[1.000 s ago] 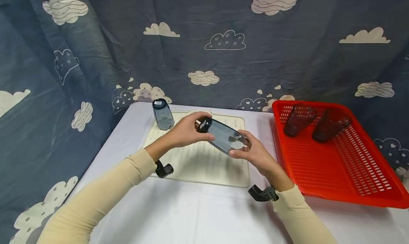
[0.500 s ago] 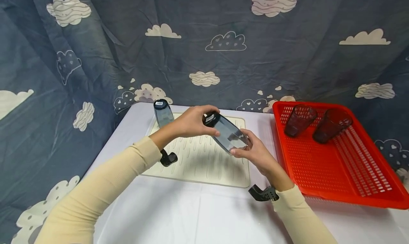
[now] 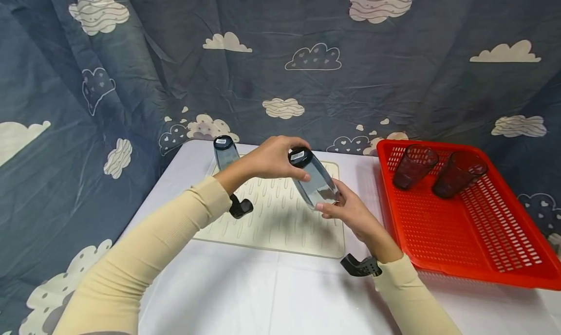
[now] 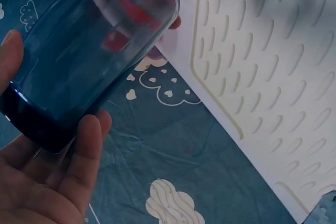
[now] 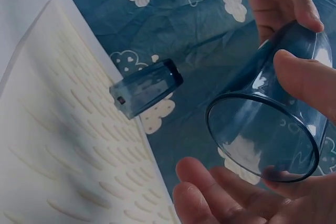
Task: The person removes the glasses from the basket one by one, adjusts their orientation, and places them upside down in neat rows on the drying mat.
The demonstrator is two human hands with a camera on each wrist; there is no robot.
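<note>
A smoky blue drinking glass (image 3: 319, 183) is held in the air over the cream drying mat (image 3: 271, 223), tilted with its dark base up and its mouth down. My left hand (image 3: 277, 156) grips the base end, thumb on the near side. Lower down, my right hand (image 3: 350, 211) holds the glass near its rim. The right wrist view shows the open mouth (image 5: 262, 137) with thumb and fingers on either side. A matching glass (image 3: 225, 152) stands upside down at the mat's back left corner, partly behind my left forearm.
On the right, a red perforated basket (image 3: 431, 237) holds two purplish glasses, one (image 3: 414, 167) beside the other (image 3: 458, 174), leaning at its back. A white cloth (image 3: 245, 286) covers the table. Dark cloud-print fabric (image 3: 245, 82) hangs behind and at the left.
My left hand has moved up and to the right with the glass's base, so the glass stands steeper, base up. My right hand stays almost in place at the rim.
</note>
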